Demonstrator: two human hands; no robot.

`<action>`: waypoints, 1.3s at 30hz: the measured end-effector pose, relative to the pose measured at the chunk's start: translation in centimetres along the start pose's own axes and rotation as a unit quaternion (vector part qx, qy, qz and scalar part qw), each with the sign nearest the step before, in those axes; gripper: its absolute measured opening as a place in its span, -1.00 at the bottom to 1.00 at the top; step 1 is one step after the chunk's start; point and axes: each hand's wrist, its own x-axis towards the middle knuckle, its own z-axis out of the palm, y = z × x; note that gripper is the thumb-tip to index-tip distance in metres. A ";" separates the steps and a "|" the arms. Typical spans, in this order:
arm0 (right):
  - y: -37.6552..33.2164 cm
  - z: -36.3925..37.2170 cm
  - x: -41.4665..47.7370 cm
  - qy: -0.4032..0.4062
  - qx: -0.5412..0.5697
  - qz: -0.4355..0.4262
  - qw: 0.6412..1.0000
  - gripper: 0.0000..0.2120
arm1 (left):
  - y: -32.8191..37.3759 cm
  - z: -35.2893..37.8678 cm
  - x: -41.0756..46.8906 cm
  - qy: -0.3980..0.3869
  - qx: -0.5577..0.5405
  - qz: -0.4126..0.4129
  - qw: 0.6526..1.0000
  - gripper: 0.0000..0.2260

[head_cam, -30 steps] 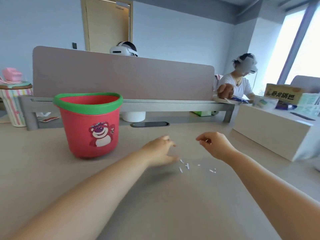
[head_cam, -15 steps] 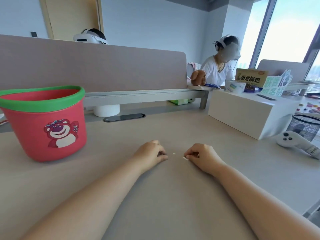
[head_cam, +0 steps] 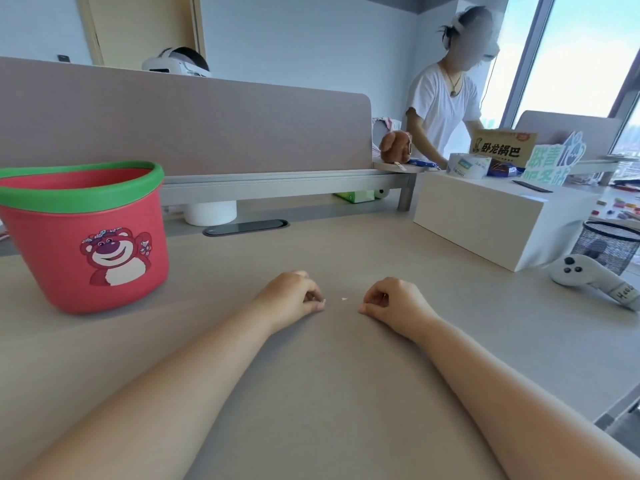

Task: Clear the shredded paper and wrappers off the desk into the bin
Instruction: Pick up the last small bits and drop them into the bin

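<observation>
White scraps thin to one fleck [head_cam: 343, 299] on the worktop [head_cam: 346, 375] between the curled left hand [head_cam: 294, 296] and right hand [head_cam: 394, 301], contents unclear; the bin [head_cam: 52, 244] seems next.

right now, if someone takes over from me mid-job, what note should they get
Left grip: resting on the desk, fingers curled; anything inside is hidden.
Right grip: the same, curled on the desk, contents hidden.
Things: one small white scrap lies on the desk between the two grips. The bin stands upright to the left, apart from both; its inside is out of view.
Done: that scrap is the only loose one showing near the grips.
Left: pick up the scrap, then drop it, and whatever the grips hold, into the bin.
</observation>
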 end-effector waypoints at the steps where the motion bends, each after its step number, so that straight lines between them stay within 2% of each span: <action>1: -0.1 0.1 0.1 0.000 0.002 -0.001 1.000 -0.82 | 0.1 0.1 0.1 0.004 -0.002 0.001 1.000 -0.84; 7: -0.4 0.0 0.3 -0.043 -0.005 0.010 0.999 -0.95 | 0.2 -0.6 0.3 -0.007 0.011 0.002 1.000 -0.93; 11: -1.1 0.1 0.7 -0.103 -0.076 -0.006 0.992 -0.88 | -0.4 -1.6 0.1 0.004 0.010 -0.016 1.000 -0.76; 14: -2.0 0.4 1.5 -0.100 -0.064 -0.020 0.993 -0.87 | -0.9 -1.5 0.2 -0.043 0.021 -0.014 0.999 -0.68; 16: -2.6 0.6 2.3 -0.090 -0.038 -0.028 0.995 -0.85 | -1.0 -1.4 0.3 -0.064 0.032 -0.012 0.997 -0.72; 20: -2.6 0.9 3.1 -0.067 0.012 -0.037 0.997 -0.89 | -1.1 -1.7 0.3 -0.055 0.014 -0.014 0.998 -0.77; 24: -2.1 0.7 3.1 -0.080 0.006 -0.039 0.996 -0.87 | -1.3 -2.1 0.4 -0.088 0.015 -0.014 0.996 -0.63; 27: -2.2 1.0 3.4 -0.083 -0.039 -0.042 0.995 -0.87 | -1.4 -2.1 0.5 -0.096 0.019 -0.013 0.995 -0.68; 31: -2.9 1.4 3.5 -0.104 -0.087 -0.030 0.990 -0.85 | -1.0 -1.4 0.4 -0.038 0.009 -0.008 0.999 -0.82; 33: -3.1 1.8 3.1 -0.108 -0.109 -0.055 0.987 -0.85 | -0.7 -1.0 0.5 -0.029 0.019 -0.014 0.999 -0.85; 39: -4.2 2.7 2.3 -0.070 -0.036 -0.142 0.987 -0.91 | -0.9 -1.2 0.4 -0.048 0.069 -0.039 0.996 -0.85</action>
